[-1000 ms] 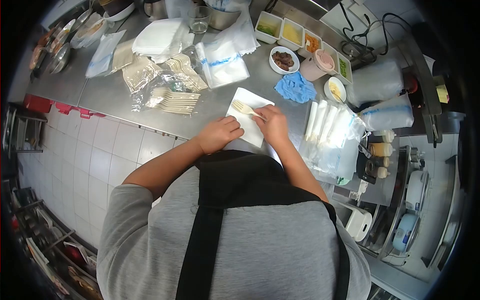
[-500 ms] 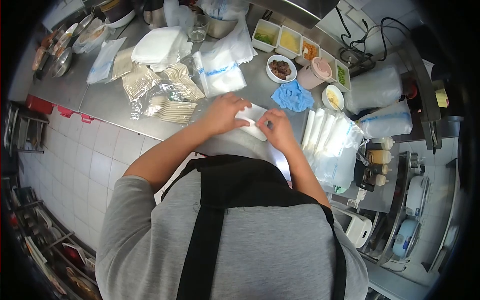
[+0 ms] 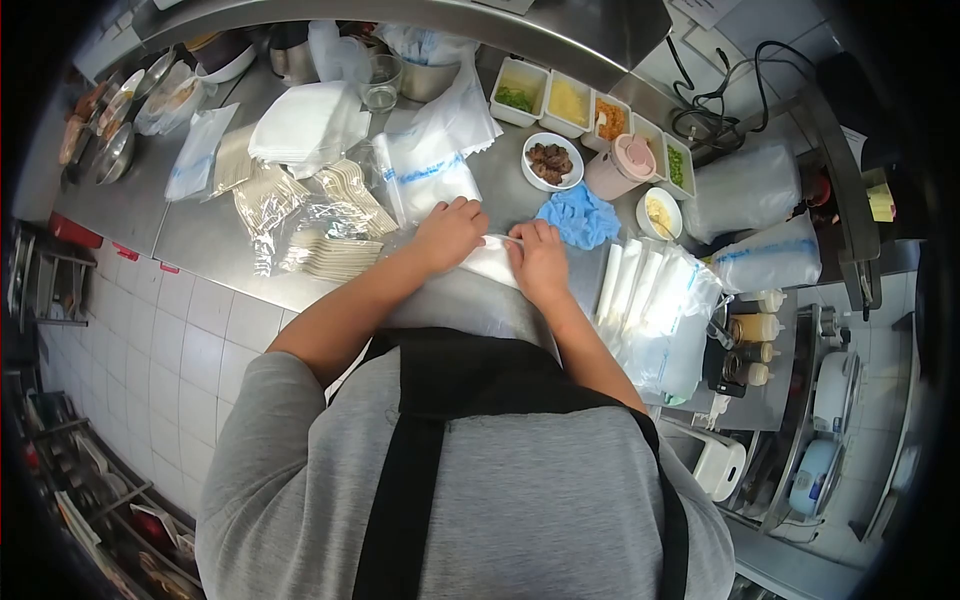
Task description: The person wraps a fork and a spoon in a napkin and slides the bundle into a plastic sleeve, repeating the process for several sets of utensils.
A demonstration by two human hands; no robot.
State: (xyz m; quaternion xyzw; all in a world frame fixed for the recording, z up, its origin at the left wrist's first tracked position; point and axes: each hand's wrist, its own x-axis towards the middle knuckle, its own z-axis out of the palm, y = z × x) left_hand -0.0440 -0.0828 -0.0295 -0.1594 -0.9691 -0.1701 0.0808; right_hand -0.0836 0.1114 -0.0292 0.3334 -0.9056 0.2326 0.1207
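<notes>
A white paper napkin [image 3: 491,260] lies folded on the steel counter [image 3: 210,225] right in front of me. My left hand [image 3: 447,232] presses on its left end and my right hand [image 3: 538,260] pinches its right end. The fork seen earlier is hidden inside the fold. A torn clear bag of pale disposable forks [image 3: 335,255] lies to the left of my left hand. A stack of white napkins [image 3: 305,125] sits further back on the left.
Wrapped white rolls in a clear bag [image 3: 650,290] lie to the right. A blue cloth [image 3: 580,218], a bowl of dark food [image 3: 549,160], a pink cup [image 3: 618,165] and several small condiment tubs [image 3: 570,100] stand behind. Sauce bottles [image 3: 755,327] are at the right.
The napkin lay flat with a fork on it. I folded it over the fork, and both hands now hold the rolled napkin further back on the counter.
</notes>
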